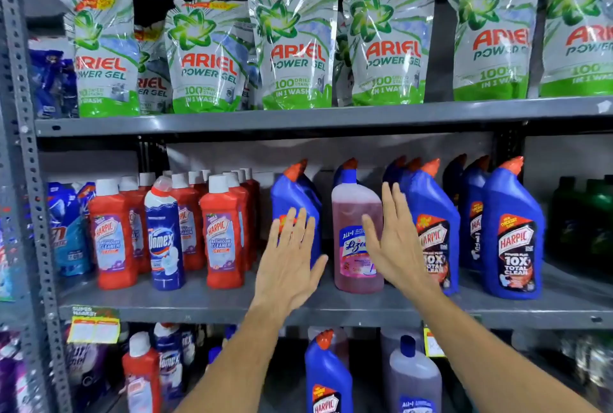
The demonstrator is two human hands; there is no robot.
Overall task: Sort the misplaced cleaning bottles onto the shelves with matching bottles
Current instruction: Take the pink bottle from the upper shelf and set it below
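Plainly, from your head camera much is cut off or hidden: the Ariel Power Gel pouches (295, 44) along the top of the frame lose their right-hand members at the edge, the dark green bottles (593, 213) at far right sit in shadow with no readable label, and the packs at far left blur behind the perforated grey upright (30, 180). At the bottom of the frame, a blue Harpic bottle (326, 376) and a greyish-purple bottle (414, 376) are cropped, and your forearms hide part of that lower shelf.

On the middle shelf (199, 301), centre of frame, the pink Lizol bottle (356, 240) stands upright, long axis vertical, blue cap up, label facing you. It stands among the blue Harpic toilet cleaners (510, 236); your right hand covers its right edge and part of the label.

Your left hand (290, 263) is spread flat with nothing in it, fingers pointing up, in front of a blue Harpic bottle just left of the Lizol. Your right hand (394, 240) is likewise flat and holding nothing, beside the Lizol's right side; whether it touches you cannot tell.

Left of centre, a white-and-blue Domex bottle (164, 236) stands upright among the red Harpic bathroom cleaners (220, 233).
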